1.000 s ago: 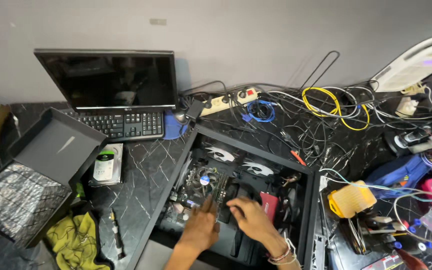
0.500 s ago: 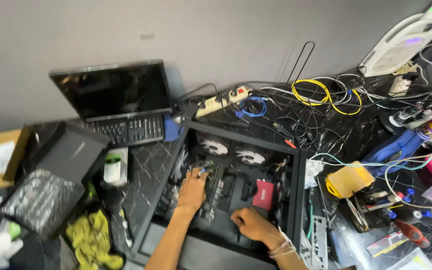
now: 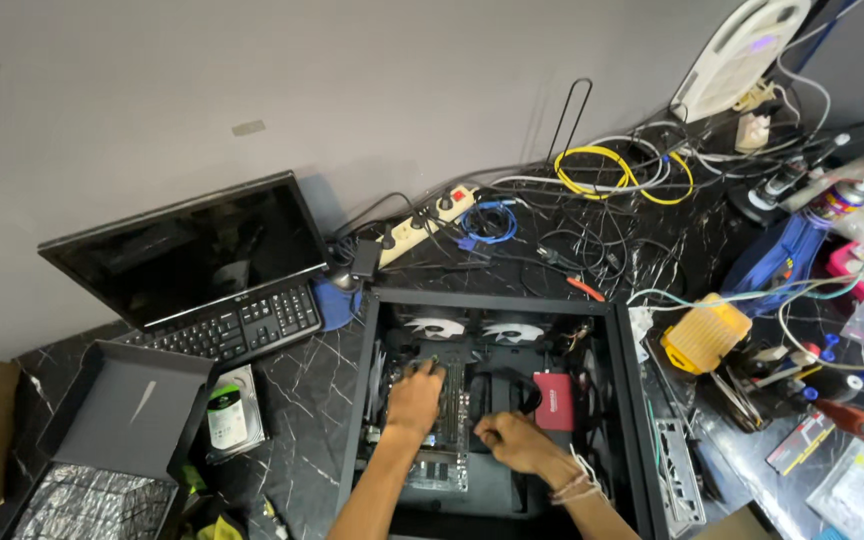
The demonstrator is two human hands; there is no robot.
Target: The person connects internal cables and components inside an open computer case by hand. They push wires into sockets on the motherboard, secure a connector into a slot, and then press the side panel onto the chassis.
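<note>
- Left hand (image 3: 415,398) grip lies flat with spread fingers on the motherboard (image 3: 442,420), grasping nothing; right hand (image 3: 508,440) curls loosely at the board's right edge, whether clenched on anything I cannot tell.
- Motherboard sits inside the open black computer case (image 3: 628,400) on the counter (image 3: 302,400).
- Likely stiff, light, fragile; best held by bare edges, off the components.

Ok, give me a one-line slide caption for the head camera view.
Both hands, left hand and right hand, work inside an open black computer case on a cluttered, cable-strewn desk.
</note>
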